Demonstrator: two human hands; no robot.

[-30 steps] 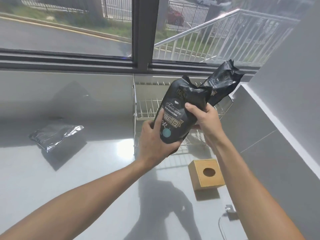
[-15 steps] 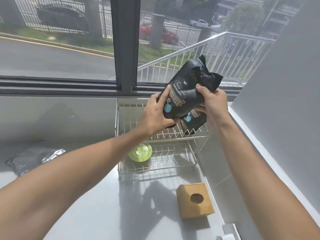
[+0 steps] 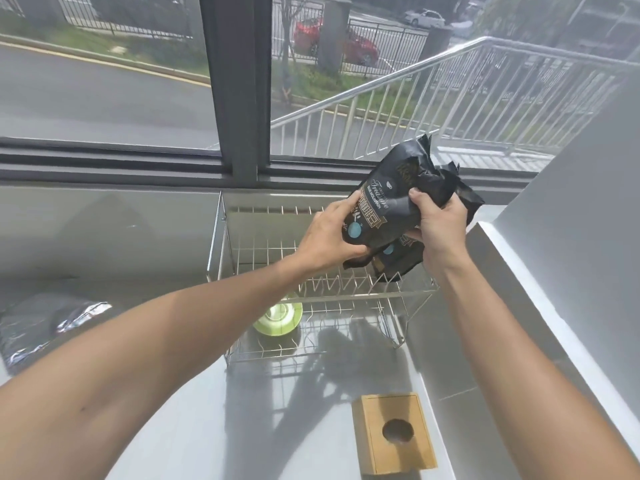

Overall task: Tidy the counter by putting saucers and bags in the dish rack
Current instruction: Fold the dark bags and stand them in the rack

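Note:
A black coffee bag (image 3: pixel 391 202) is held over the right end of the wire dish rack (image 3: pixel 221 237). My left hand (image 3: pixel 329 237) grips its lower left side and my right hand (image 3: pixel 440 223) grips its crumpled upper right part. A second black bag (image 3: pixel 398 261) stands in the rack's upper tier right beneath it, partly hidden by the held bag and my hands. A green saucer (image 3: pixel 277 317) lies in the rack's lower tier at the left. Another dark shiny bag (image 3: pixel 52 317) lies on the counter at far left.
A wooden box with a round hole (image 3: pixel 391 434) sits on the grey counter (image 3: pixel 173 427) in front of the rack. A grey wall with a white ledge (image 3: pixel 540 306) runs along the right. The window frame (image 3: pixel 239 98) stands behind the rack.
Both hands have carried the bag down and to the right, closer to the second bag standing in the rack. The camera view has shifted slightly, bringing the rack nearer.

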